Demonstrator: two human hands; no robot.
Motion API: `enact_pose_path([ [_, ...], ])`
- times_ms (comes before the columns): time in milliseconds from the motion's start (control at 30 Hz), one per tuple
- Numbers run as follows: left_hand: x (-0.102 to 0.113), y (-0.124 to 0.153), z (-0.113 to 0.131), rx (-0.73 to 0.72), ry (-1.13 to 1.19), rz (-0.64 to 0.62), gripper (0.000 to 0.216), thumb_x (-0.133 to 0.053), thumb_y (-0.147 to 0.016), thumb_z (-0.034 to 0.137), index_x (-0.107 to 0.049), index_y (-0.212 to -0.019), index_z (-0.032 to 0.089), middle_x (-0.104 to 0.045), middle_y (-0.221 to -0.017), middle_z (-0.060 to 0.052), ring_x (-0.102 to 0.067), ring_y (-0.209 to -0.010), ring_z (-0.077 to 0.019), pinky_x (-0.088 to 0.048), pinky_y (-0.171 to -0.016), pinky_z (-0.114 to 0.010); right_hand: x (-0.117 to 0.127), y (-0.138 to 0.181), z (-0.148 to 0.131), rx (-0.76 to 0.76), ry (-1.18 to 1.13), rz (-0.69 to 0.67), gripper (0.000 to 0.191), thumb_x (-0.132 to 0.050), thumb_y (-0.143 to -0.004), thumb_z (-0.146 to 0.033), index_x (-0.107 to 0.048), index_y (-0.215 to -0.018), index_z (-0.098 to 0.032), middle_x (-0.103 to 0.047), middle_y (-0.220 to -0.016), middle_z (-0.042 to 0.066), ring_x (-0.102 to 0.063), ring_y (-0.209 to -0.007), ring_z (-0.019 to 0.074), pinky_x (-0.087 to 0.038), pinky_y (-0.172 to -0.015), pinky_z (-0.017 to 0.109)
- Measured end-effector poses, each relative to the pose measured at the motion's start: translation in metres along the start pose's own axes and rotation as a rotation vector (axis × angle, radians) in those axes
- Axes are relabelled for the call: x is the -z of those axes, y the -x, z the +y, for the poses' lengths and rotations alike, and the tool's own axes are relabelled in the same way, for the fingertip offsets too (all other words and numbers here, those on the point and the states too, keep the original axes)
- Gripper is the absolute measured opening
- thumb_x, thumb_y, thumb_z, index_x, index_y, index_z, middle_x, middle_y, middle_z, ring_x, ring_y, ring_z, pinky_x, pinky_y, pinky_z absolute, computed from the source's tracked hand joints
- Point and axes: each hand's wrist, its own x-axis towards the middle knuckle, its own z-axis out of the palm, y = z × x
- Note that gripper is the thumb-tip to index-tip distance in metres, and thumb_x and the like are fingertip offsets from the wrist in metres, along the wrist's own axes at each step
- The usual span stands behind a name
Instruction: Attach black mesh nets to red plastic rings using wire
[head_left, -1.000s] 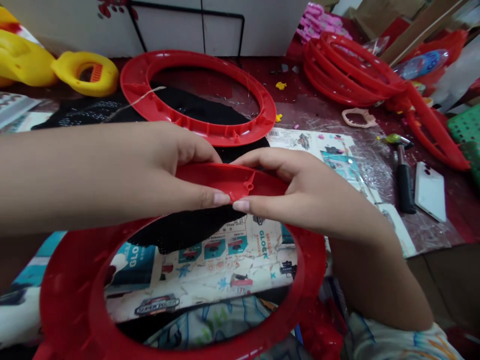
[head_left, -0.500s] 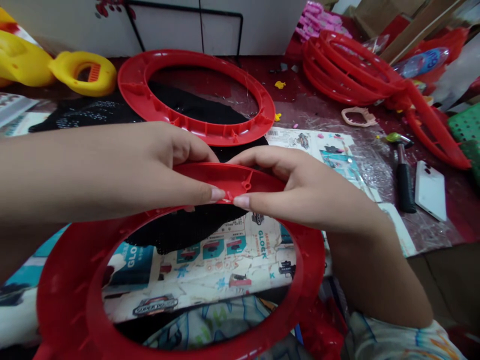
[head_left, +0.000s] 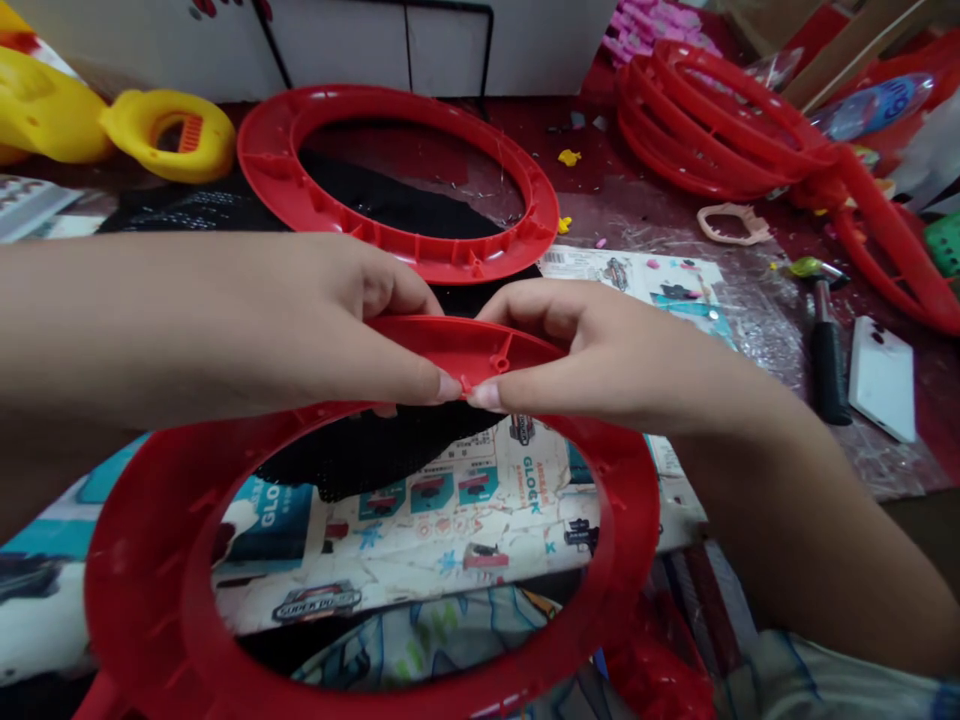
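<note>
Both hands grip the far rim of a red plastic ring (head_left: pixel 142 560), tilted up in front of me. My left hand (head_left: pixel 345 330) is closed on the rim from the left, thumb on the inner edge and fingers behind. From the right, my right hand (head_left: pixel 592 350) pinches the same stretch, its thumb tip almost meeting the left one. Whether a small piece lies under the thumbs is hidden. Just beyond, a second red ring (head_left: pixel 270 165) lies on black mesh fabric (head_left: pixel 397 205). More of that mesh shows through the held ring, over a printed cardboard sheet (head_left: pixel 420 580).
Yellow plastic duck-shaped parts (head_left: pixel 171 137) stand at the far left. At the right are stacked red frames (head_left: pixel 712 130), a beige ring piece (head_left: pixel 733 225), a black-handled hammer (head_left: pixel 829 370), a white phone (head_left: pixel 883 380) and a plastic bottle (head_left: pixel 874 105). A white box (head_left: pixel 360 50) stands behind.
The view has shifted slightly, so most things sit a little further right and higher. Both hands keep their hold on the ring's far rim, with the thumbs still close together.
</note>
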Motion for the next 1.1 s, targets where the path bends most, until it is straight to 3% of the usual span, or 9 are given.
enact_pose_path([
  [133, 0.001, -0.001, 0.003, 0.026, -0.1, -0.123, 0.06, -0.071, -0.047, 0.064, -0.069, -0.094, 0.026, -0.068, -0.072, 0.002, -0.068, -0.07, -0.0266, -0.05, -0.052, -0.029, 0.006, 0.002, -0.003, 0.052, 0.12, -0.033, 0.022, -0.063, -0.08, -0.023, -0.07, -0.1, -0.02, -0.07, -0.085, -0.001, -0.064, -0.078, 0.014, -0.051, -0.068, 0.023],
  [333, 0.002, -0.004, 0.001, 0.107, 0.026, -0.271, 0.071, -0.074, -0.049, 0.059, -0.062, -0.111, 0.025, -0.071, -0.082, 0.002, -0.069, -0.07, -0.0245, -0.053, -0.056, -0.03, 0.001, 0.019, 0.009, 0.241, 0.202, 0.11, 0.053, -0.071, -0.075, -0.026, -0.059, -0.126, -0.023, -0.064, -0.122, 0.003, -0.06, -0.112, 0.0222, -0.049, -0.093, 0.033],
  [433, 0.001, 0.0, 0.001, 0.086, 0.055, -0.24, 0.07, -0.075, -0.05, 0.058, -0.061, -0.11, 0.024, -0.071, -0.078, 0.001, -0.068, -0.067, -0.0237, -0.052, -0.053, -0.029, -0.002, 0.024, 0.017, 0.265, 0.215, 0.142, 0.053, -0.066, -0.079, -0.026, -0.056, -0.131, -0.023, -0.064, -0.124, 0.004, -0.061, -0.11, 0.0214, -0.049, -0.095, 0.035],
  [567, 0.0, 0.003, 0.003, 0.057, 0.046, -0.168, 0.063, -0.075, -0.051, 0.055, -0.063, -0.105, 0.023, -0.07, -0.074, 0.001, -0.066, -0.063, -0.022, -0.051, -0.051, -0.028, 0.003, 0.026, 0.022, 0.27, 0.199, 0.075, 0.055, -0.065, -0.081, -0.027, -0.053, -0.134, -0.025, -0.062, -0.127, 0.003, -0.062, -0.108, 0.0191, -0.051, -0.092, 0.031],
  [700, 0.001, 0.001, 0.001, 0.069, 0.11, -0.239, 0.056, -0.075, -0.056, 0.052, -0.063, -0.103, 0.024, -0.07, -0.075, 0.002, -0.066, -0.062, -0.0193, -0.052, -0.052, -0.027, 0.009, 0.026, 0.023, 0.261, 0.156, 0.015, 0.055, -0.062, -0.081, -0.022, -0.052, -0.135, -0.028, -0.06, -0.132, 0.001, -0.062, -0.108, 0.0163, -0.051, -0.091, 0.026],
  [867, 0.001, -0.002, -0.002, 0.091, 0.181, -0.277, 0.051, -0.077, -0.056, 0.047, -0.063, -0.1, 0.026, -0.069, -0.072, 0.003, -0.066, -0.061, -0.0175, -0.052, -0.051, -0.024, 0.008, 0.022, 0.026, 0.202, 0.05, -0.009, 0.058, -0.062, -0.079, -0.017, -0.052, -0.135, -0.027, -0.062, -0.127, 0.0, -0.059, -0.114, 0.017, -0.049, -0.095, 0.029],
  [1000, -0.001, 0.001, 0.001, 0.182, 0.23, -0.296, 0.044, -0.075, -0.053, 0.042, -0.063, -0.092, 0.026, -0.067, -0.071, 0.004, -0.066, -0.061, -0.0166, -0.051, -0.051, -0.023, 0.007, 0.019, 0.032, 0.162, -0.115, -0.085, 0.062, -0.06, -0.079, -0.014, -0.047, -0.139, -0.026, -0.064, -0.124, 0.001, -0.062, -0.107, 0.0143, -0.051, -0.092, 0.029],
  [1100, 0.0, 0.004, 0.003, 0.206, 0.202, -0.288, 0.048, -0.074, -0.052, 0.041, -0.063, -0.096, 0.026, -0.064, -0.063, 0.005, -0.065, -0.056, -0.0161, -0.046, -0.046, -0.02, 0.007, 0.018, 0.035, 0.139, -0.221, -0.139, 0.063, -0.056, -0.081, -0.012, -0.043, -0.141, -0.026, -0.064, -0.122, 0.002, -0.064, -0.099, 0.0121, -0.052, -0.088, 0.026],
])
